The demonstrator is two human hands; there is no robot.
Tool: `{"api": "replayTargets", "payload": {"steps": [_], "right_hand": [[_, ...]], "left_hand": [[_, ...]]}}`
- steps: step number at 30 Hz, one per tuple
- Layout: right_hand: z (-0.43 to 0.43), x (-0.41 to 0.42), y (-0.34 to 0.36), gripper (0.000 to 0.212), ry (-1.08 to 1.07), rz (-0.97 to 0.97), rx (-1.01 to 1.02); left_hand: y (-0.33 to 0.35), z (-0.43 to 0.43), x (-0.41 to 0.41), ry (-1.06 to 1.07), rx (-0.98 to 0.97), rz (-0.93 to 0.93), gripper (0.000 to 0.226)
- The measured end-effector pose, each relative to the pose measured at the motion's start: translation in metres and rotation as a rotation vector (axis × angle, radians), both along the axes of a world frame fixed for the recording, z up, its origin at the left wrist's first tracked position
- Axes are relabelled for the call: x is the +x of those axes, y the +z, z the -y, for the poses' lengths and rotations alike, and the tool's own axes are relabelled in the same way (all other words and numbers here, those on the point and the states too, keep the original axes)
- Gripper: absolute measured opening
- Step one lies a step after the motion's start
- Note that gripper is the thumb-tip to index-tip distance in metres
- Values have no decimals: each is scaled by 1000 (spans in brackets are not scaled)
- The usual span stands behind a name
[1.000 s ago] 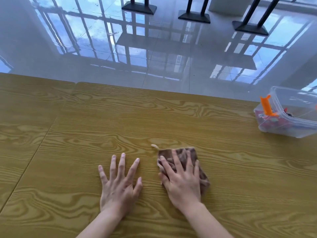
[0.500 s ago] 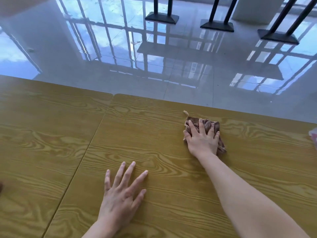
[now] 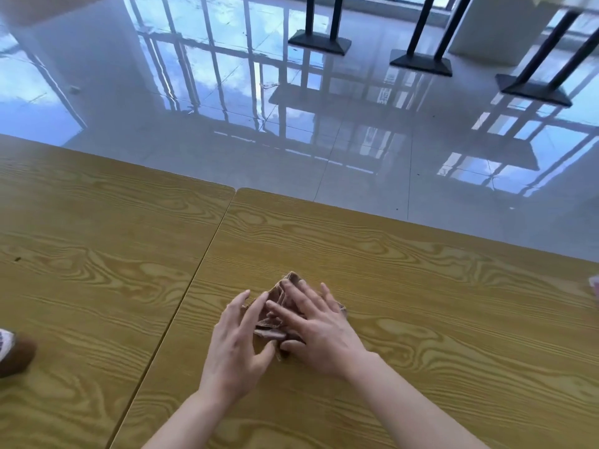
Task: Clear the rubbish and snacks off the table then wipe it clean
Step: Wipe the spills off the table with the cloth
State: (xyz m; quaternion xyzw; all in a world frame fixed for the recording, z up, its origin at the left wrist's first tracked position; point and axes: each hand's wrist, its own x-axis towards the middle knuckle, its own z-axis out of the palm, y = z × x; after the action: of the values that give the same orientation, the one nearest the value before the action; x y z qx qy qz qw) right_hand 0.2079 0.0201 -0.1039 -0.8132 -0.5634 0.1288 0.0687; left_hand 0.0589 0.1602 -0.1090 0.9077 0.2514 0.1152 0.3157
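A crumpled brown cloth (image 3: 278, 304) lies bunched on the wood-grain table (image 3: 421, 286), just right of the seam between two tabletops. My right hand (image 3: 319, 332) presses on the cloth from the right with fingers spread over it. My left hand (image 3: 238, 343) meets it from the left, fingers and thumb curled against the cloth's edge. Most of the cloth is hidden under the two hands.
A brown and white object (image 3: 13, 351) shows at the left edge of the table. A pinkish corner (image 3: 594, 286) of something peeks in at the right edge. Beyond the table's far edge lies a glossy tiled floor with black table legs (image 3: 319, 40).
My right hand has pulled the cloth back from the far edge toward me. My left hand has lifted off the table and come onto the cloth. The view has shifted left.
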Motion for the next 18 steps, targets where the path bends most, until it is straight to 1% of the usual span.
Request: {"api": "replayTargets", "payload": {"steps": [1, 3, 5, 7, 9, 14, 16, 18], "right_hand": [[9, 2, 5, 76, -79, -1, 22], [27, 4, 12, 80, -230, 1, 30], [38, 3, 13, 80, -282, -5, 19], [40, -1, 11, 76, -270, -39, 32], [35, -6, 8, 70, -249, -66, 61], [14, -3, 5, 61, -199, -57, 151], [1, 1, 5, 59, -172, -40, 177], [-12, 4, 3, 57, -178, -27, 196]], "left_hand": [[0, -1, 3, -52, 32, -22, 81], [1, 1, 9, -160, 96, -46, 83], [0, 7, 15, -249, 131, -106, 85], [-2, 14, 18, -284, 160, -183, 84], [-5, 18, 18, -276, 200, -228, 79], [-11, 12, 10, -174, 308, -139, 64], [-13, 2, 9, -148, 339, -139, 60], [-14, -14, 13, -148, 320, -159, 58]]}}
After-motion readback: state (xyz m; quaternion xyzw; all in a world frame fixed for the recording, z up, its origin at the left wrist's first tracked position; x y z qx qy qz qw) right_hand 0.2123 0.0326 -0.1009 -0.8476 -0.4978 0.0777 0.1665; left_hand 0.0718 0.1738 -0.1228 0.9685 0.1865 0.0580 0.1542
